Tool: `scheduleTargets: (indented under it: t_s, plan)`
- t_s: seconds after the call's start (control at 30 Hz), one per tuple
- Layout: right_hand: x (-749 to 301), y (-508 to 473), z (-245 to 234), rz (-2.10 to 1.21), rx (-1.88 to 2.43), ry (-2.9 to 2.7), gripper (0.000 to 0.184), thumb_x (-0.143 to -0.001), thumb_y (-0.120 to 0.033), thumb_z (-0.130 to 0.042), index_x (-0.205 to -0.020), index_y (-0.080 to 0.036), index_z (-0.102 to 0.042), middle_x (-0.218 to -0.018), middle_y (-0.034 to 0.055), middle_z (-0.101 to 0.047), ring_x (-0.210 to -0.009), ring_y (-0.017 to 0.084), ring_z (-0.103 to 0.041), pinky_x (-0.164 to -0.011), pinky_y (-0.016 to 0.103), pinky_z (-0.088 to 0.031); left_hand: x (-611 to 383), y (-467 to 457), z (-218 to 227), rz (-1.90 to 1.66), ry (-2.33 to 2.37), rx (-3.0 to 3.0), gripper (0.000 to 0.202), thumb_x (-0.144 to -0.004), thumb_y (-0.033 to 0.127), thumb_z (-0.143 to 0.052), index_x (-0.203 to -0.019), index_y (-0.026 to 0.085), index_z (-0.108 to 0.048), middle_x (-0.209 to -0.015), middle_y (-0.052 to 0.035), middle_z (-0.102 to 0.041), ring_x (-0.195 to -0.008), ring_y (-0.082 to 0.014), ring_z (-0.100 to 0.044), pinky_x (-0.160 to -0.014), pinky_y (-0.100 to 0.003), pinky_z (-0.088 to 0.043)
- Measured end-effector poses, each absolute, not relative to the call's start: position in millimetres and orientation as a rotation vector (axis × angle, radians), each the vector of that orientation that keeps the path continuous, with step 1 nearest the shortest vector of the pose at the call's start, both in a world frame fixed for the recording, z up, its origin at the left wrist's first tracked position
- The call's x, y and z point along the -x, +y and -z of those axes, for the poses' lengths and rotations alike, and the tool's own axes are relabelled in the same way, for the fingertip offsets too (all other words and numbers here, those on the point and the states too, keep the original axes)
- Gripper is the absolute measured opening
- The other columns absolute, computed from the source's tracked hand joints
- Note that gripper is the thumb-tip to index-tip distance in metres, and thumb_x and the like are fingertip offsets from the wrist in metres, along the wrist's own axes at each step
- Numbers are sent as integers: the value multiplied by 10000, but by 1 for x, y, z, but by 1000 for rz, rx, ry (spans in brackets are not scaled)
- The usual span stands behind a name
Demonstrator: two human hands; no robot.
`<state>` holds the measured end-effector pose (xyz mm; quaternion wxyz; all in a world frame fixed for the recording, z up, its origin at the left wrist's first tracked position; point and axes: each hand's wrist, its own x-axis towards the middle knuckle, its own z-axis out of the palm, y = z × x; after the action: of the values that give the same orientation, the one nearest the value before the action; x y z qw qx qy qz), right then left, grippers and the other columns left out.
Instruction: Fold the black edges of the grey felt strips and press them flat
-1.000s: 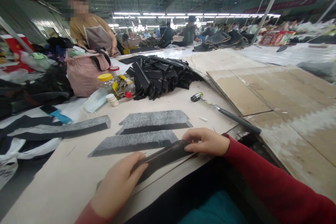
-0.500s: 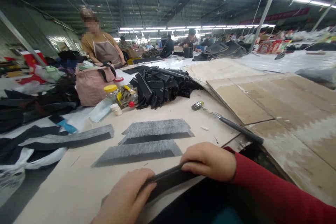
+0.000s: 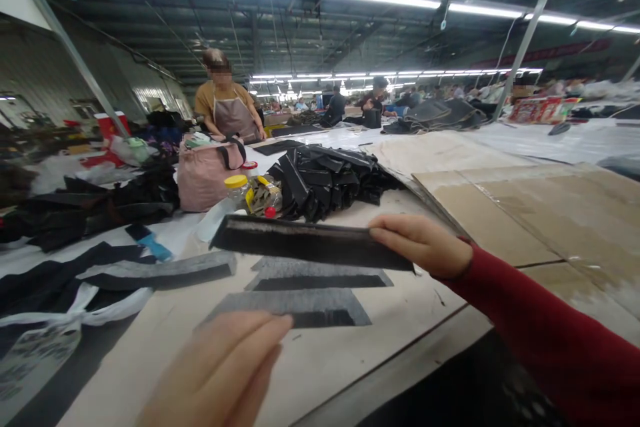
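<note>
My right hand [image 3: 420, 240] pinches a folded black strip of fabric or leather [image 3: 305, 240] near its right end. The strip is raised over the table, its long side roughly level. Blurred at the lower left, my left hand [image 3: 220, 367] has its fingers stretched out and holds nothing that I can see. Its fingertips appear in front of a grey-coated strip [image 3: 345, 300] lying flat on the table; whether they touch it is unclear. Behind that one lies another grey-coated strip [image 3: 325, 277], partly covered by the raised piece.
A heap of black strips [image 3: 325, 177] lies beyond my right hand, beside jars [image 3: 265, 197] and a pink bag [image 3: 205, 173]. Flattened cardboard [image 3: 480, 213] covers the right side. At left are a blue-handled brush [image 3: 155, 247] and dark pieces. A person in an apron [image 3: 233, 113] stands across the table.
My right hand has lifted the folded black strip up and forward from the near table edge. My left hand has let go of it and sits lower left. The view has shifted left.
</note>
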<state>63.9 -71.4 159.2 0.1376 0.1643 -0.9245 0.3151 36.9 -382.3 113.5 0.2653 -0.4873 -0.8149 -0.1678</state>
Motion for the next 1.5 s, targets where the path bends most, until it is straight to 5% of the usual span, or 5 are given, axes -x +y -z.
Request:
scheduleTargets:
  t_s: [0.5,0.63,0.83,1.2,1.5]
  plan:
    - [194,-90,-180,-1060,169,-2382,261,-806,-227,-336,-921,-128,-549,-814,53,-562,-682,129,-504,-593,257,-435,0,-324,-43,576,-2559,1643,202,-800,120,-404,-915,206,-546,-837,-30,-559,-771,-168,-495,-693,-314,-438]
    - [168,-92,-156,-950,-11,-2459,225,-735,-201,-504,-940,-145,-576,-924,56,-569,-831,138,-507,-777,273,-399,5,-323,-42,586,-2586,1638,196,-795,122,-415,-917,200,-549,-841,-36,-554,-771,-166,-489,-692,-303,-435]
    - [40,-100,-105,-514,-943,-2904,197,-763,-253,-506,-898,-158,-614,-869,56,-569,-784,144,-512,-739,272,-399,0,-320,-44,560,-2651,1542,173,-799,140,-434,-897,212,-558,-847,-25,-553,-791,-171,-479,-685,-305,-423]
    - [16,-91,-57,-148,-751,-2898,144,-803,-185,-431,-788,-164,-573,-786,45,-548,-749,150,-458,-698,275,-342,-13,-309,-42,570,-2512,1640,194,-824,170,-401,-929,203,-561,-824,-21,-567,-749,-149,-484,-660,-273,-414]
    - [30,-85,-46,-311,-568,-2704,162,-802,-216,-454,-786,-166,-608,-807,62,-514,-784,167,-458,-729,292,-362,-27,-299,-38,435,-2468,1714,234,-863,186,-347,-1045,216,-493,-979,-18,-578,-895,-155,-484,-778,-329,-341]
